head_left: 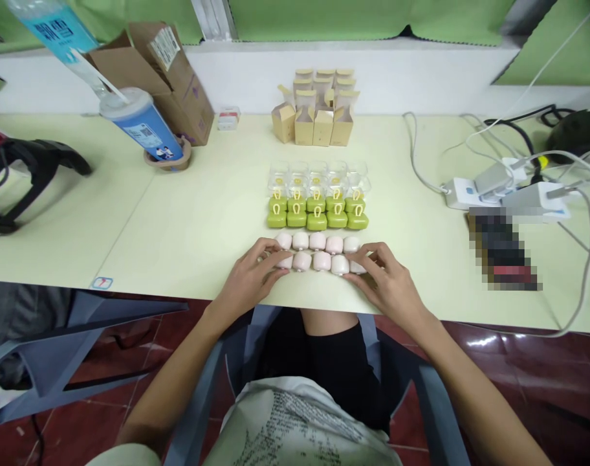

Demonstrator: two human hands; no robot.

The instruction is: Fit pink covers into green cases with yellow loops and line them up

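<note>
Two rows of small, pale pink rounded cases (321, 261) lie near the table's front edge. At the left end, my left hand (254, 266) curls its fingers and thumb around the end cases, partly hiding them. My right hand (383, 272) does the same at the right end, gripping the cases there between thumb and fingers. Just behind the pink rows stand two rows of green rounded covers (317, 221) with pale yellow loops on top. Clear plastic boxes (317, 175) are lined up behind the green covers.
Small open cardboard boxes (303, 126) stand grouped against the wall. A blue cup (152, 133) and a large carton (185, 90) are at the back left. On the right lie a power strip (462, 194), cables and a blurred-out dark object (501, 249).
</note>
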